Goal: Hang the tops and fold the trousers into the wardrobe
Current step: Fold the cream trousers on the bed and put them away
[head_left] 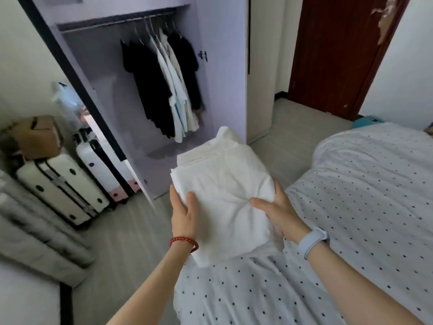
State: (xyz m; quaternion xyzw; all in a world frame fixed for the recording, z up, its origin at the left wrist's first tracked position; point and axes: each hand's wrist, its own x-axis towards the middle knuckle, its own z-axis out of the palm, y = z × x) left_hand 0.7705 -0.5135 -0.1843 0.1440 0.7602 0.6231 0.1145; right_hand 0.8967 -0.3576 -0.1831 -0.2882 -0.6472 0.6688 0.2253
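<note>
At the near edge of the bed [351, 207], both hands carry a folded white garment [222, 184], most likely the trousers, lifted clear of the dotted cover and aimed at the open wardrobe [222, 66] far left. Left hand [184, 215] grips its left edge, thumb on top, fingers tucked under; right hand [278, 211] grips the right edge the same way, thumb pressing a dimple into the cloth. A hold on both sides probably keeps the folds from slumping in transit. Tops [164, 85], dark and pale, already hang bunched at the right of the rail [117, 21], so hanging looks done or nearly so. Wardrobe floor below them looks like the likely spot. Suitcases [63, 184] and a cardboard box [37, 137] sit by the left wall, out of the way.
</note>
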